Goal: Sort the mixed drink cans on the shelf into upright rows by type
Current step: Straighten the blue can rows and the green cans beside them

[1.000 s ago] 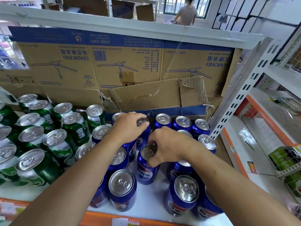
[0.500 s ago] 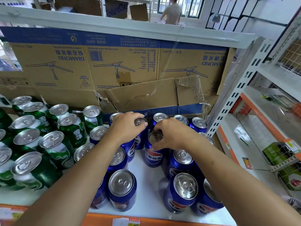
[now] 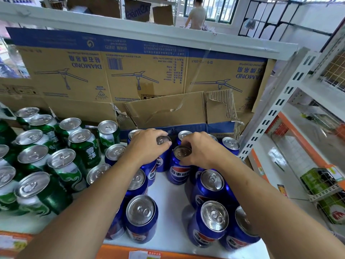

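**Blue cans, far centre of the shelf: both hands grip at the top rim**

The right hand (image 3: 202, 153) pinches the lid rim of one upright blue can (image 3: 178, 171). Just to its left, the left hand (image 3: 146, 146) curls over a neighbouring blue can (image 3: 164, 140). The cans are probably full, so fairly heavy and stiff, with smooth, dent-prone walls; hold them by the rim or round the body. About fourteen blue cans show at centre and right, some hidden under the arms. About eleven green cans (image 3: 82, 146) stand on the left of the shelf (image 3: 168, 212), some cut off by the frame edge. A cardboard box (image 3: 149, 75) stands behind.
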The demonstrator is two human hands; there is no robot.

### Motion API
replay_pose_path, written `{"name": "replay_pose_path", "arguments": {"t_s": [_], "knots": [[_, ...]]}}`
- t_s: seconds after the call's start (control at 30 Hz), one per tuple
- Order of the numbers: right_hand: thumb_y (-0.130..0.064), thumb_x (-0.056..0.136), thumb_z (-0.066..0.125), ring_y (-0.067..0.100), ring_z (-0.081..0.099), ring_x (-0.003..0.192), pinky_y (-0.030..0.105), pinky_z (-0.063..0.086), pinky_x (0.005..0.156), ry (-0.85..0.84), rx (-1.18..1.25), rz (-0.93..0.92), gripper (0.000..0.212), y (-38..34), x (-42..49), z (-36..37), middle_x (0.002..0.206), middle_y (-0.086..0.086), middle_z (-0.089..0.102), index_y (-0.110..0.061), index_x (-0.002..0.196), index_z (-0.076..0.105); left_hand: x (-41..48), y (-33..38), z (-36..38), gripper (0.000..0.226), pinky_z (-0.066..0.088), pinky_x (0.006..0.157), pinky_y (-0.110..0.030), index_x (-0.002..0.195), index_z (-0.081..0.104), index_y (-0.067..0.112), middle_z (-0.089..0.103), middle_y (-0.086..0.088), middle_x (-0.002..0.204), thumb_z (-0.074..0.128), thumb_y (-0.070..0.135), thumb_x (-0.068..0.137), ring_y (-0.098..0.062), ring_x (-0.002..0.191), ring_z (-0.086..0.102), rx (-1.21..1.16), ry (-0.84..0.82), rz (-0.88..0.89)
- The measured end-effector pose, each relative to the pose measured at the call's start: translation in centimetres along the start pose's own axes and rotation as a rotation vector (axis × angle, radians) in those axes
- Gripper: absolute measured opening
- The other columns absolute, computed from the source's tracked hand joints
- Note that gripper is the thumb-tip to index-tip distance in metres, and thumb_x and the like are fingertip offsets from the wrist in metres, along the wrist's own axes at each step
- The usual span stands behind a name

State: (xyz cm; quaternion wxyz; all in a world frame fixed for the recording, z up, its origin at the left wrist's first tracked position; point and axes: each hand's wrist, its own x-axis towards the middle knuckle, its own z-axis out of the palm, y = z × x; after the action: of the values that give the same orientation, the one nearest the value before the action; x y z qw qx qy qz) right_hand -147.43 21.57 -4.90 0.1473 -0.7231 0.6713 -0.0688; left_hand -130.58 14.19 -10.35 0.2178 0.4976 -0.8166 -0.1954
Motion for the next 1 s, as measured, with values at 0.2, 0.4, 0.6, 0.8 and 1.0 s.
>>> {"name": "replay_pose_path", "arguments": {"t_s": [0.2,0.4,0.6,0.8,1.0], "knots": [[-0.029,0.077,0.077,0.019,0.057,0.086,0.029,0.045,0.067,-0.052,-0.006,-0.021,0.033,-0.3,-0.3,-0.3,0.095,0.002,0.064,-0.016,0.105,0.067,-0.1,0.0,0.1,0.044,0.041,0.091,-0.035,0.126,0.061,0.03,0.063,0.005,0.125,0.058,0.05,0.087,-0.02,0.114,0.055,0.011,0.002,0.007],[-0.031,0.073,0.079,0.021,0.057,0.08,0.026,0.039,0.057,-0.006,-0.016,0.037,0.025,0.0,-0.3,0.1,0.085,0.004,0.062,-0.014,0.09,0.069,0.0,0.1,0.1,0.065,0.039,0.095,-0.036,0.134,0.054,0.027,0.058,0.001,0.128,0.07,0.053,0.077,-0.025,0.118,0.052,0.054,-0.041,0.002],[-0.028,0.081,0.074,0.019,0.054,0.075,0.022,0.032,0.051,-0.024,-0.026,0.035,0.02,-0.2,-0.5,0.4,0.072,-0.004,0.052,-0.021,0.081,0.056,-0.3,0.6,-0.1,0.067,0.045,0.089,-0.034,0.13,0.059,0.019,0.061,-0.001,0.119,0.08,0.045,0.071,-0.021,0.109,0.056,-0.023,0.027,-0.022],[-0.035,0.083,0.071,0.022,0.059,0.08,0.03,0.044,0.062,0.041,0.015,0.002,0.025,0.4,-1.6,0.3,0.084,0.002,0.06,-0.013,0.094,0.065,-0.6,2.6,-3.5,0.062,0.04,0.086,-0.028,0.124,0.064,0.017,0.064,0.0,0.116,0.083,0.038,0.07,-0.014,0.1,0.055,-0.092,0.169,0.005],[-0.037,0.082,0.071,0.033,0.062,0.089,0.044,0.053,0.077,0.185,0.122,0.01,0.038,1.0,-2.2,-0.5,0.095,0.017,0.07,-0.006,0.103,0.067,-2.6,5.8,-8.7,0.056,0.043,0.08,-0.027,0.112,0.071,0.018,0.065,0.005,0.102,0.083,0.047,0.065,-0.011,0.091,0.058,-0.133,0.383,0.122]]}}
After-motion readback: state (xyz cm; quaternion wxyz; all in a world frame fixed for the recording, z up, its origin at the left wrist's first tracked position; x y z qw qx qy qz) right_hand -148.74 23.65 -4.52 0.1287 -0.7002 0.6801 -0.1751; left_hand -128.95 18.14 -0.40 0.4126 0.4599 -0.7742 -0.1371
